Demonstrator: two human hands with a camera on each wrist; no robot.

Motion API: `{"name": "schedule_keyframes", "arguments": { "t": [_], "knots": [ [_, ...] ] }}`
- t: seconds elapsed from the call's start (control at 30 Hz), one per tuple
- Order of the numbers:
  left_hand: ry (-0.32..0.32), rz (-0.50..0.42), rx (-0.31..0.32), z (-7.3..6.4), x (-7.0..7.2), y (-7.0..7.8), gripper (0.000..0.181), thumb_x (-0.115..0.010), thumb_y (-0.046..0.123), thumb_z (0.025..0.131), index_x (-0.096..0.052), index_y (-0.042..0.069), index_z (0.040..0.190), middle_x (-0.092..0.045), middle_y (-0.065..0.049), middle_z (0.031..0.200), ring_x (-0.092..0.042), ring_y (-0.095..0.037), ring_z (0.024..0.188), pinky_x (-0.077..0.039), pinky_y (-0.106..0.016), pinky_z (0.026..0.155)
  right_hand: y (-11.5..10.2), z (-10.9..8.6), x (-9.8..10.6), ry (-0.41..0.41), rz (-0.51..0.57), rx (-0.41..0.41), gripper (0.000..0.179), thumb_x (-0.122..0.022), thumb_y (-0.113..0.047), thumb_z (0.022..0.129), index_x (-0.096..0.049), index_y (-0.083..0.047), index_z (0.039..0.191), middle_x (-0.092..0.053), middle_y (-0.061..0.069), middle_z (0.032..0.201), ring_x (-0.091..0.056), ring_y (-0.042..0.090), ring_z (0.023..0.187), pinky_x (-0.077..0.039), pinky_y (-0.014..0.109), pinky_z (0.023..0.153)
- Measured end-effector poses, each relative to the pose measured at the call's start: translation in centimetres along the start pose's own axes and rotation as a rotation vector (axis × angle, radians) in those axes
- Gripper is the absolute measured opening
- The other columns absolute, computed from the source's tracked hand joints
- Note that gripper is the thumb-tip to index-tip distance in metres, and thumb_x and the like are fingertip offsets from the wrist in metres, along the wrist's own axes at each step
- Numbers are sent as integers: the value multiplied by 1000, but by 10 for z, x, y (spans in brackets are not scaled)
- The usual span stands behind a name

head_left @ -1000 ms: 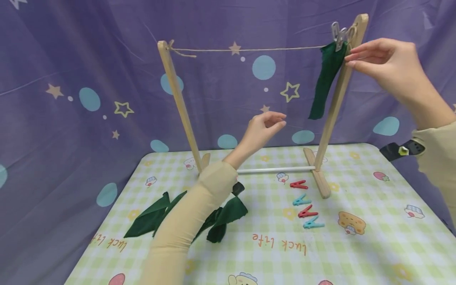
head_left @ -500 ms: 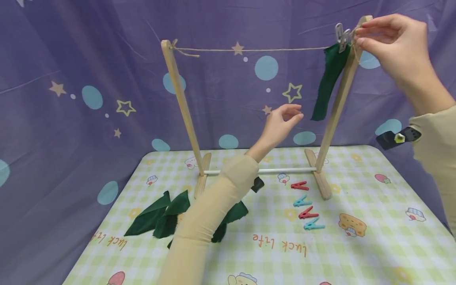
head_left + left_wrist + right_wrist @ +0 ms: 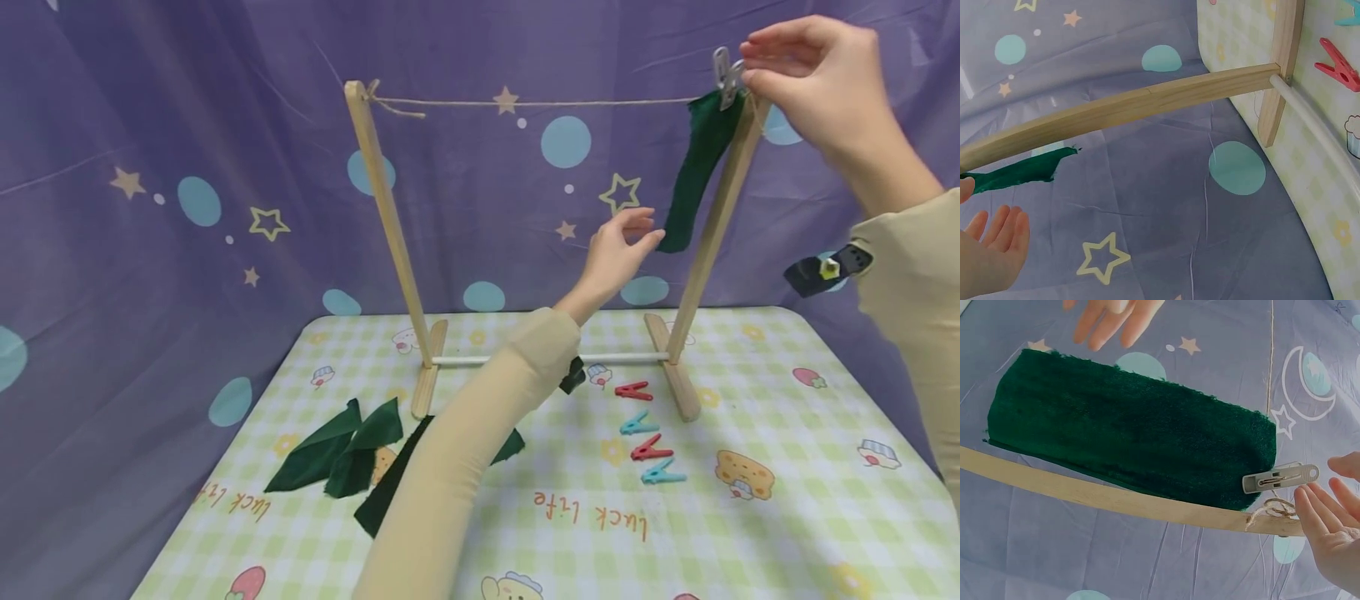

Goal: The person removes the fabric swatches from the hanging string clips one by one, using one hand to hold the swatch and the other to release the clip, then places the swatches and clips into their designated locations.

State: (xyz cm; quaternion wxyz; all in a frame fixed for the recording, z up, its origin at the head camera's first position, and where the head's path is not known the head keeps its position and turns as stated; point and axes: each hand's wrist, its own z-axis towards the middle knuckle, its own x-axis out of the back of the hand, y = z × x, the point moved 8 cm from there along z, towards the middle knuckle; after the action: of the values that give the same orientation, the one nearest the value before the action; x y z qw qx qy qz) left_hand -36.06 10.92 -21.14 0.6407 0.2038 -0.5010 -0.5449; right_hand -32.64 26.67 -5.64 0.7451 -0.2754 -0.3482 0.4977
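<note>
A dark green strip of cloth (image 3: 701,171) hangs from the string near the right post, its top edge gripped by a grey clothespin (image 3: 1279,479). My right hand (image 3: 832,87) is raised beside that clothespin and the post top, fingers almost straight. In the right wrist view, thumb and fingers stand apart around the clothespin's handle end, and I see no pinch. Close to the cloth's lower end is my left hand (image 3: 613,257), its fingers loosely bent with a gap to the thumb. Nothing shows between them in the left wrist view, where the cloth's end (image 3: 1022,172) appears just above.
The string (image 3: 570,103) spans two wooden posts (image 3: 390,225), joined below by a white rod (image 3: 630,358). Red (image 3: 633,390) and blue clothespins (image 3: 662,473) lie in a column on the checked table. More green cloths (image 3: 318,446) lie at left, partly behind my left sleeve.
My left hand has moved right and up to the hanging cloth's lower end. My right hand has risen from the cloth's top corner to the clothespin's handles.
</note>
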Motion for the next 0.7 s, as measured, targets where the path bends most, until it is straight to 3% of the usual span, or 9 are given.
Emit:
{"name": "schedule_keyframes", "arguments": {
  "t": [0.23,0.5,0.7],
  "knots": [
    [10,31,24,9,-12,-4,41,-59,22,86,-50,12,124,-56,-3,117,-53,-7,104,-41,-11,79,3,4,-4,-79,-91,-36,39,-58,-9,84,-52,-9,123,-54,-2,121,-51,1,107,-35,6,86],
    [35,48,23,13,-16,-4,39,-59,21,86,-52,11,122,-58,1,113,-55,-6,100,-40,-9,77,8,14,-5,-133,-159,-75,43,-58,-14,85,-49,-9,127,-56,-8,117,-49,1,107,-35,4,85],
    [7,20,40,15,-21,-8,38,-59,21,86,-52,11,122,-60,-1,111,-56,-5,97,-41,-9,76,12,19,-4,-173,-251,-98,43,-55,-16,87,-47,-12,129,-54,-11,114,-47,1,104,-31,10,93]
  ]
}}
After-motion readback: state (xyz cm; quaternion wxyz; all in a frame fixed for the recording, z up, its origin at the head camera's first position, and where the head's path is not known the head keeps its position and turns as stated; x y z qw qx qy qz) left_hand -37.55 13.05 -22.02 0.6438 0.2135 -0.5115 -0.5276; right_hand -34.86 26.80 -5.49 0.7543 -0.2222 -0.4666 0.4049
